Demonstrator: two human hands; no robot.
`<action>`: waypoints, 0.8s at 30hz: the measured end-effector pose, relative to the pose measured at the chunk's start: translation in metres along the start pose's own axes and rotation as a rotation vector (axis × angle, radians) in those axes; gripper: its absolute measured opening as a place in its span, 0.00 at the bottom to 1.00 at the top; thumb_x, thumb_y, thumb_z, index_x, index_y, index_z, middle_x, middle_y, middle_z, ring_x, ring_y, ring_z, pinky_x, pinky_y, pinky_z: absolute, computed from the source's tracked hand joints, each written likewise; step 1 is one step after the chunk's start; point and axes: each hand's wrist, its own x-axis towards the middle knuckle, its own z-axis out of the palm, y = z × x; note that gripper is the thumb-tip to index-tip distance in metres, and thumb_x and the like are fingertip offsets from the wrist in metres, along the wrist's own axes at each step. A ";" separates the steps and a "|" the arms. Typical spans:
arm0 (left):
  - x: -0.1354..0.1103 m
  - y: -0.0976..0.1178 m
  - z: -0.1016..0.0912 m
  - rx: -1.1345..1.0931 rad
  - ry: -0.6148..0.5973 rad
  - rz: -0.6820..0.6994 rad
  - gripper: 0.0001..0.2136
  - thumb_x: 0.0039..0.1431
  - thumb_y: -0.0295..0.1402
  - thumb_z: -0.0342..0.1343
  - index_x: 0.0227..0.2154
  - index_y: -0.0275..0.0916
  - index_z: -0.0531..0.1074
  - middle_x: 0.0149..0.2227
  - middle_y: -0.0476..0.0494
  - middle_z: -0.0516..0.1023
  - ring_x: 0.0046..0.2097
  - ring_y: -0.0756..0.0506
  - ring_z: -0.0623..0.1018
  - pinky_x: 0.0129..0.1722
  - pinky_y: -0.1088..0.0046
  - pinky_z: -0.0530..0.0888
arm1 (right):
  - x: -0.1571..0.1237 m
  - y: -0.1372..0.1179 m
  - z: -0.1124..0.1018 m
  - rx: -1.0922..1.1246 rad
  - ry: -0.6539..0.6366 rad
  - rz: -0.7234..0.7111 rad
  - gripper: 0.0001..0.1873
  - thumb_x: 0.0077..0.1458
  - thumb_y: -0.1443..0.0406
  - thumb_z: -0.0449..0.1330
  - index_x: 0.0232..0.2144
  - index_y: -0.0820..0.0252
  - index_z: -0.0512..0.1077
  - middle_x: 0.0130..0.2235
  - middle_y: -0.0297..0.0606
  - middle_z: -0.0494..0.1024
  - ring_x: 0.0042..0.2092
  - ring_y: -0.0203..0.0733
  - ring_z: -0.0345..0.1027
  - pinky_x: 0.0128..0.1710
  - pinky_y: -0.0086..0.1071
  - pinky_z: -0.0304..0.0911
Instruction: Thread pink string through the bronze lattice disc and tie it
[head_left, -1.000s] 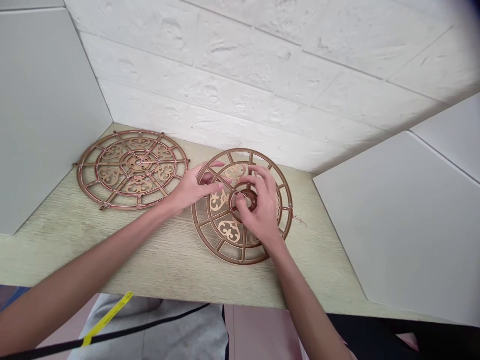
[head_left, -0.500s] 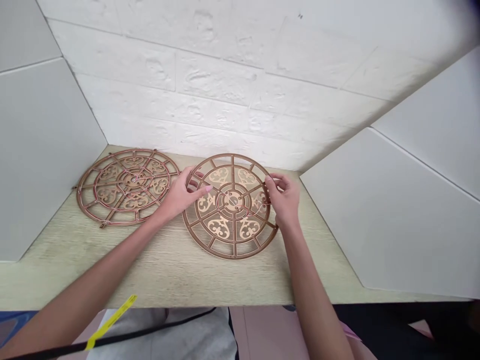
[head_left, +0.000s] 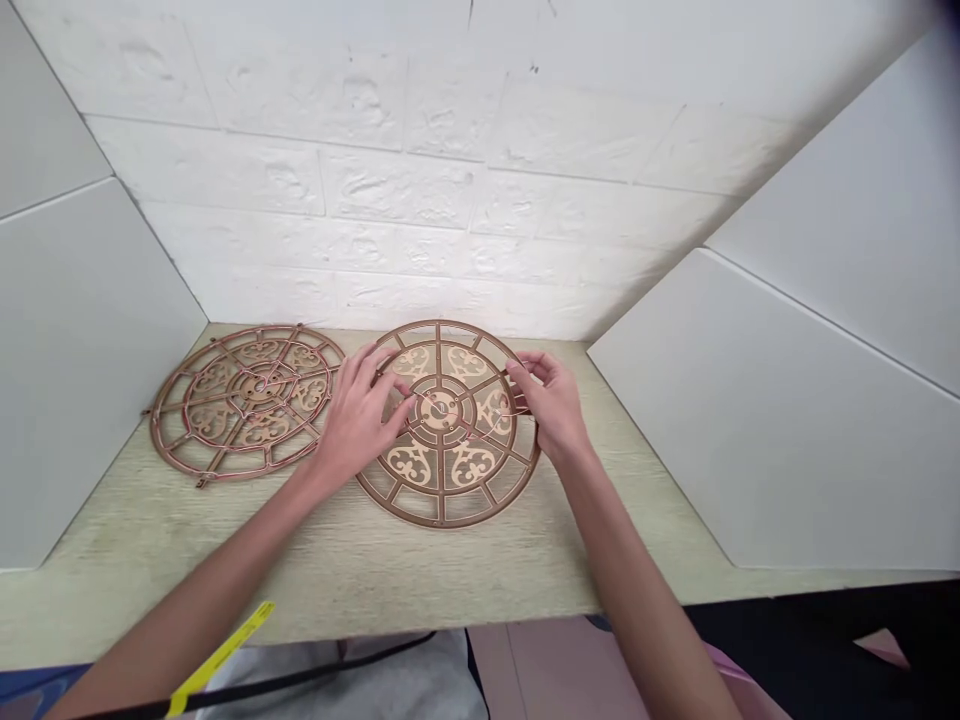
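White brick-textured wall [head_left: 390,190] across the back, a pale panel [head_left: 82,350] closing in on the left, another [head_left: 787,420] on the right, and a light wood-grain shelf [head_left: 315,570] underneath. Two bronze-coloured openwork discs lie flat there, just beside each other: the left disc [head_left: 247,400], laced with thin pinkish wire, and the nearer disc [head_left: 450,480], right at centre and under both hands. The left hand [head_left: 356,420] is spread over that disc, fingers apart, tips down near the hub. The right hand [head_left: 547,405] curls in at the disc's right rim, thumb and fingers close together by a thin wire [head_left: 504,413]; rim or wire in that pinch, I can't tell. Below the shelf edge, a yellow strip [head_left: 217,650] and a black cord [head_left: 300,683] cross by the left forearm [head_left: 202,570].
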 end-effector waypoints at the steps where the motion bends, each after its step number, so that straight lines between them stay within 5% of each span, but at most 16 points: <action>1: 0.000 0.001 0.000 0.005 0.005 -0.004 0.08 0.66 0.36 0.52 0.37 0.39 0.73 0.62 0.43 0.66 0.68 0.39 0.59 0.67 0.53 0.61 | 0.000 -0.001 0.000 -0.005 -0.008 -0.008 0.28 0.36 0.48 0.69 0.35 0.60 0.68 0.33 0.29 0.71 0.23 0.28 0.63 0.19 0.25 0.61; 8: -0.001 0.008 -0.001 -0.006 -0.016 -0.059 0.08 0.67 0.35 0.52 0.36 0.38 0.73 0.60 0.42 0.69 0.67 0.38 0.60 0.67 0.52 0.61 | -0.002 0.002 0.002 0.035 -0.099 0.080 0.35 0.33 0.44 0.71 0.31 0.56 0.58 0.24 0.26 0.73 0.20 0.32 0.63 0.15 0.25 0.59; 24: -0.002 0.011 0.004 -0.045 0.084 -0.116 0.09 0.68 0.36 0.50 0.36 0.39 0.73 0.62 0.44 0.67 0.68 0.37 0.56 0.66 0.48 0.57 | -0.012 0.003 0.003 0.057 0.018 0.064 0.36 0.33 0.42 0.70 0.34 0.54 0.58 0.24 0.26 0.73 0.20 0.34 0.63 0.14 0.26 0.57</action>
